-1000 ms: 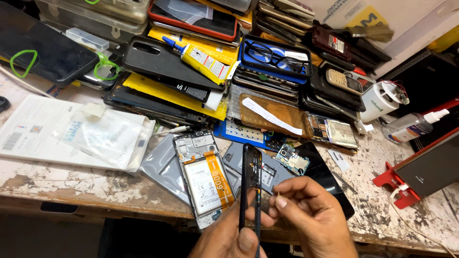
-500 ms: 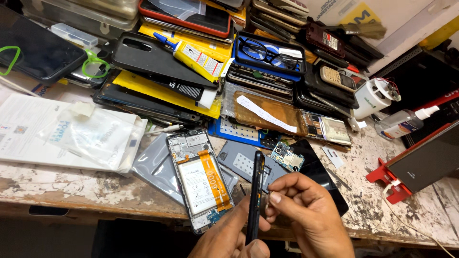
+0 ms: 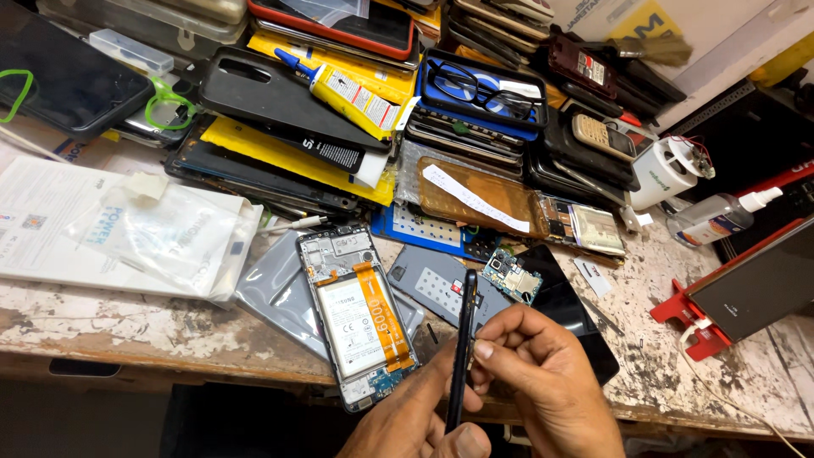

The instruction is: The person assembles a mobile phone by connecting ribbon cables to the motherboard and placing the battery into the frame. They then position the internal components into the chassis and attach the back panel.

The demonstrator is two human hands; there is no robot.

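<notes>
I hold a thin black phone frame edge-on near the bench's front edge. My left hand grips its lower end from below. My right hand pinches its right side with thumb and fingers. Left of my hands an opened phone lies face down, showing a white battery and an orange flex cable. A small green circuit board rests just beyond the frame, on a black glass panel.
Stacked phones and cases crowd the back of the worn bench, with a yellow glue tube, eyeglasses in a blue tray, a white cup and a spray bottle. White bags lie left, a red stand right.
The view has shifted slightly, and the black frame sits lower in my hands. My right fingers have slid along its edge. The bench items have not moved.
</notes>
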